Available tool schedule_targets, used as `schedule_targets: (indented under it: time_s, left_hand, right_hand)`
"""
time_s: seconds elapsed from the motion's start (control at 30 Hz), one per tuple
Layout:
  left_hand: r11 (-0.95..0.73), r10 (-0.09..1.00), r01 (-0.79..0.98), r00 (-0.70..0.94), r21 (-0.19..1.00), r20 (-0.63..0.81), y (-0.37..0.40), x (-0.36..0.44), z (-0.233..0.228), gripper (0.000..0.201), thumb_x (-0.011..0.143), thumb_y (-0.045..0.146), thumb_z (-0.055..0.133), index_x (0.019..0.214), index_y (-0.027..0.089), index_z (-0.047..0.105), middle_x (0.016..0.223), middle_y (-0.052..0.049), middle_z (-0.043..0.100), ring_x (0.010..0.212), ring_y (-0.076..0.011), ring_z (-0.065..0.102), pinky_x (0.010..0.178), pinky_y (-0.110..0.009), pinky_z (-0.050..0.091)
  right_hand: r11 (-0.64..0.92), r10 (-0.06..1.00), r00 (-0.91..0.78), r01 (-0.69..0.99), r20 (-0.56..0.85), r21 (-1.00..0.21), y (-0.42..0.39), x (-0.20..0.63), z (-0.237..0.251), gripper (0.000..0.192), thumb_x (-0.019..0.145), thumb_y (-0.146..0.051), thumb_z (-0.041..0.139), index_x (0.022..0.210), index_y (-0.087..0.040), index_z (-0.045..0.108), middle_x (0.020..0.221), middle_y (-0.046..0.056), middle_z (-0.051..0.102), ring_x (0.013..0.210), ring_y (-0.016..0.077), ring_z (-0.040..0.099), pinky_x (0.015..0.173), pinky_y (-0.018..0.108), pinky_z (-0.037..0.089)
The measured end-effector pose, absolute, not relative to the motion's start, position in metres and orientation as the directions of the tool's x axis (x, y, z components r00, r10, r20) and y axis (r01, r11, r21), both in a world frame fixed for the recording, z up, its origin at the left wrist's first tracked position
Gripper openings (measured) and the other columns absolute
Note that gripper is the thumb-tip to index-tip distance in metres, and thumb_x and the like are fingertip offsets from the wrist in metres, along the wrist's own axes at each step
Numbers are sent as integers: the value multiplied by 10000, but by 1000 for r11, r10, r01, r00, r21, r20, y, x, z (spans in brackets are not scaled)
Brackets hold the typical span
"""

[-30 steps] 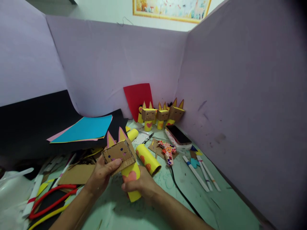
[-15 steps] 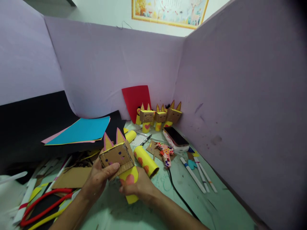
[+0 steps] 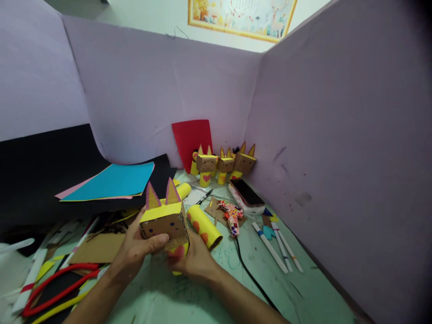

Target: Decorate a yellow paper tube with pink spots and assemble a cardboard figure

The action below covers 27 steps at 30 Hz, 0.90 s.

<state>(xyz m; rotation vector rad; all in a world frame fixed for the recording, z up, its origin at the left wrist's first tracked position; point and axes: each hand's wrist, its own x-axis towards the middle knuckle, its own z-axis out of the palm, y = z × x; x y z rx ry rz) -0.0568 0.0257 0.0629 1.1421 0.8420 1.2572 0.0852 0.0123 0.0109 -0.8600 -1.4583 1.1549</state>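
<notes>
— What stands at the back corner?
— Three small cardboard-headed figures with yellow tube bodies (image 3: 219,165), in front of a leaning red paper sheet (image 3: 191,137).
— And nearer?
— A dark smartphone (image 3: 246,192), white marker pens (image 3: 278,245), a loose yellow paper tube with orange hearts (image 3: 204,226), and a blue paper sheet (image 3: 113,181).

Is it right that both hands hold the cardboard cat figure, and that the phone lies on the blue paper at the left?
Not quite. In the head view the phone lies on the green table by the right wall, not on the blue paper. Left hand and right hand do hold the cardboard cat figure.
</notes>
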Motion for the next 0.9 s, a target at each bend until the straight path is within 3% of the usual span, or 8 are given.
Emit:
schedule_targets:
  time_s: [0.2,0.5,0.73,0.9]
  left_hand:
    - [-138,982,-183,102,973,158,19,-46,66,969,494,299,841,1355,184,411,1037,-77,716,909,-266,673,720,-280,549]
    - [-223,964,-51,133,973,228,16,-50,61,878,522,321,813,1299,147,442,1071,-88,690,956,-279,651,772,-294,525]
    - [-353,925,125,198,927,325,23,-59,51,878,569,340,800,1334,146,415,1130,-120,672,1015,-311,634,830,-348,522]
    - [-363,924,123,173,924,341,19,-59,52,898,546,320,824,1343,159,442,1141,-127,673,1052,-335,619,868,-359,511]
  right_hand:
    - [262,960,-92,-56,266,-963,15,80,0,524,551,-99,700,1061,-181,611,1045,53,708,944,261,669,797,350,550]
    - [388,920,-68,31,386,-921,14,75,-3,506,658,-142,664,1157,-189,591,1113,65,703,1004,257,656,885,365,521]
    - [408,908,-90,-43,410,-912,12,75,0,604,646,-121,642,1240,-178,550,1227,89,646,1071,262,619,935,358,490]
    - [359,924,-90,-126,371,-925,13,74,-5,641,633,-153,697,1253,-193,539,1225,82,648,1075,271,615,926,358,489]
